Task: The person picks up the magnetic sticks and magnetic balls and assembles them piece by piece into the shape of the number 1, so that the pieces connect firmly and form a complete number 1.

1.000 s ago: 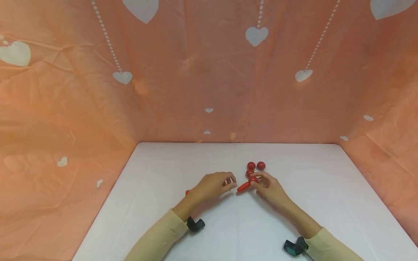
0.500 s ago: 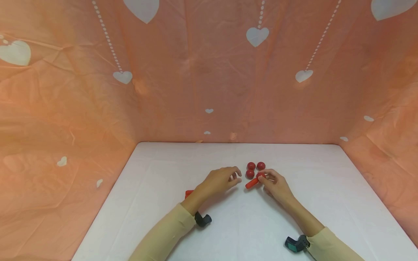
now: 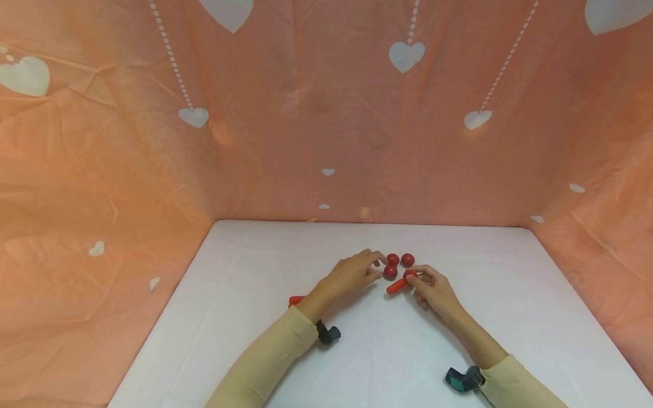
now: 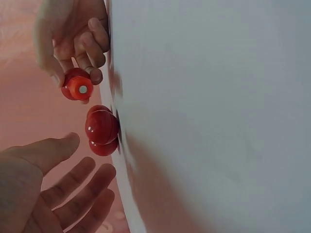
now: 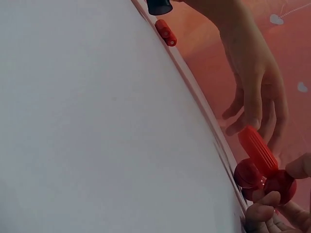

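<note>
My right hand (image 3: 433, 292) pinches a red ball (image 3: 410, 274) between thumb and fingers. From that ball sticks out a ribbed red rod (image 5: 258, 151), joined at one end; its free end shows a silvery disc in the left wrist view. Three more red balls lie close together on the table: a near one (image 3: 390, 272), one behind it (image 3: 392, 259) and one to the right (image 3: 407, 260). Beside them my left hand (image 3: 352, 273) reaches in from the left, thumb and fingers spread, holding nothing. A small gap separates it from the balls in the left wrist view (image 4: 101, 127).
Red rods (image 5: 165, 33) lie on the white table (image 3: 245, 266), partly hidden behind my left forearm in the head view. A dark wrist camera (image 3: 464, 379) sits on each wrist. Orange cloth (image 3: 285, 141) with white hearts hangs behind and at both sides.
My left hand has moved right and farther back, up to the loose balls. The right hand has carried its ball and rod slightly right, away from the loose balls' left side.
</note>
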Motion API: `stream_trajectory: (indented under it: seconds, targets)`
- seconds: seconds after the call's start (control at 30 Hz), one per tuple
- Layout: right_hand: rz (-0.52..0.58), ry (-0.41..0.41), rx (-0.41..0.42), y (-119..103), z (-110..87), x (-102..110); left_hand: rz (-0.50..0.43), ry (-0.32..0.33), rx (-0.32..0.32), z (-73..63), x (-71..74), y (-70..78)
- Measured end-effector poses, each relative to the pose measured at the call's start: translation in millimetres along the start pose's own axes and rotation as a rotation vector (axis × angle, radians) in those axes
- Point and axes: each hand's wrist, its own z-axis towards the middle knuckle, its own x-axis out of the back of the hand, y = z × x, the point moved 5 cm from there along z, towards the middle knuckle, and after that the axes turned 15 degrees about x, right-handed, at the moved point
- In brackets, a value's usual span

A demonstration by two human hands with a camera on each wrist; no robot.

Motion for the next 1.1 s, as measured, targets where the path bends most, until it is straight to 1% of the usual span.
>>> stream_trajectory:
  seconds: [0.13, 0.27, 0.43, 0.6, 0.73, 0.87, 0.97, 1.1]
  targets:
    - [0.001, -0.005, -0.034, 2, 0.4, 1, 0.005, -0.017, -0.036, 4.6, -2.9, 3.4]
    - [0.023, -0.015, -0.059, 1, -0.1, 0, 0.006, -0.041, -0.053, 8.5, -6.3, 5.9]
    - [0.045, -0.022, -0.051, 0, -0.5, -1, 0.025, -0.051, -0.058, 12.2, -10.7, 8.6]
    - [0.040, -0.020, -0.038, -2, -0.2, -1, 0.059, -0.046, -0.065, 14.7, -13.5, 11.5]
    - [0.034, -0.019, -0.029, -1, 0.3, -2, 0.079, -0.047, -0.061, 15.8, -14.0, 13.6]
    - [0.027, -0.020, -0.028, 0, 0.4, -2, 0.086, -0.046, -0.038, 16.3, -13.9, 15.0]
    - [0.020, -0.024, -0.023, 0, 0.0, -1, 0.089, -0.039, -0.022, 16.2, -13.9, 15.3]
    - [0.016, -0.024, -0.018, 1, -0.8, -1, 0.088, -0.024, -0.021, 16.6, -13.6, 15.6]
